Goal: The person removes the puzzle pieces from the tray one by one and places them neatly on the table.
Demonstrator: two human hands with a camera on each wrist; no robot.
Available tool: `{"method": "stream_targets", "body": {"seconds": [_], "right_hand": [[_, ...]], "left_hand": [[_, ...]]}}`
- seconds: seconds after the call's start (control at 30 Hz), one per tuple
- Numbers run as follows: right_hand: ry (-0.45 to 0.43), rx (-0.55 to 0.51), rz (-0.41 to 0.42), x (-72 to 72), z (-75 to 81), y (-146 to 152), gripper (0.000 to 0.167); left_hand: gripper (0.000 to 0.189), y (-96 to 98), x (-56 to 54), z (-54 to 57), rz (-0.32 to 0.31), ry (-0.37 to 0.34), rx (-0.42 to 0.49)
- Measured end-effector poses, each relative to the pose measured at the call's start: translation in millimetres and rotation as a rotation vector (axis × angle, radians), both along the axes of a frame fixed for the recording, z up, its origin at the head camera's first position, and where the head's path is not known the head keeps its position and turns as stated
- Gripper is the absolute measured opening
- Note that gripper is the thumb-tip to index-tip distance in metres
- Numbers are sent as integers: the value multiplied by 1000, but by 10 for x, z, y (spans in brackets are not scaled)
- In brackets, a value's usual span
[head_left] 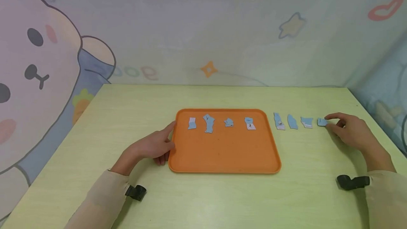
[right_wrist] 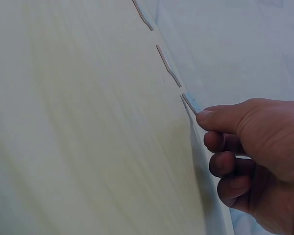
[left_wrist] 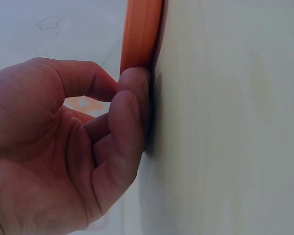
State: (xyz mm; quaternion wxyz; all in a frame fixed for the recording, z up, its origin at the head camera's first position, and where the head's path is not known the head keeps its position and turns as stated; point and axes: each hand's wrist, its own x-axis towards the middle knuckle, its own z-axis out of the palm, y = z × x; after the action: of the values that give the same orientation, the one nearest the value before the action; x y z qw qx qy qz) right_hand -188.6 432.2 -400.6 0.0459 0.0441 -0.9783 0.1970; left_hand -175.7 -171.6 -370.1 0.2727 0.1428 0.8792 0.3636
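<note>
Near the right side of the table, my right hand (head_left: 351, 130) pinches a small light-blue puzzle piece (head_left: 322, 122) between thumb and finger. In the right wrist view that piece (right_wrist: 188, 103) is thin and tilted, one edge close to the table. To its left, three more irregular blue-and-white puzzle pieces (head_left: 307, 122) lie in a row. My left hand (head_left: 154, 146) holds the left rim of an orange tray (head_left: 222, 158), index finger along the edge and other fingers curled by its side wall. Several similar pieces (head_left: 208, 123) lie spaced across the tray's back half.
The pale yellow-green table (head_left: 229, 200) ends at a printed cloth backdrop (head_left: 190, 27). A large cartoon bear (head_left: 41, 66) is printed at left. Each wrist wears a black camera strap, such as the right one (head_left: 353, 182).
</note>
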Motion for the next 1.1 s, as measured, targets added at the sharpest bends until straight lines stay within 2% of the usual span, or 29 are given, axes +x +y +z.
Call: {"method": "stream_targets", "body": {"seconds": [0.43, 0.67, 1.1], "right_hand": [[-22, 12, -3, -15, -8, -11, 36], [11, -6, -15, 10, 18, -39, 39], [77, -56, 19, 47, 245, -251, 39]], "left_hand": [[84, -3, 4, -2, -1, 6, -1], [84, -3, 6, -13, 3, 6, -8], [84, -3, -9, -31, 2, 11, -4]]}}
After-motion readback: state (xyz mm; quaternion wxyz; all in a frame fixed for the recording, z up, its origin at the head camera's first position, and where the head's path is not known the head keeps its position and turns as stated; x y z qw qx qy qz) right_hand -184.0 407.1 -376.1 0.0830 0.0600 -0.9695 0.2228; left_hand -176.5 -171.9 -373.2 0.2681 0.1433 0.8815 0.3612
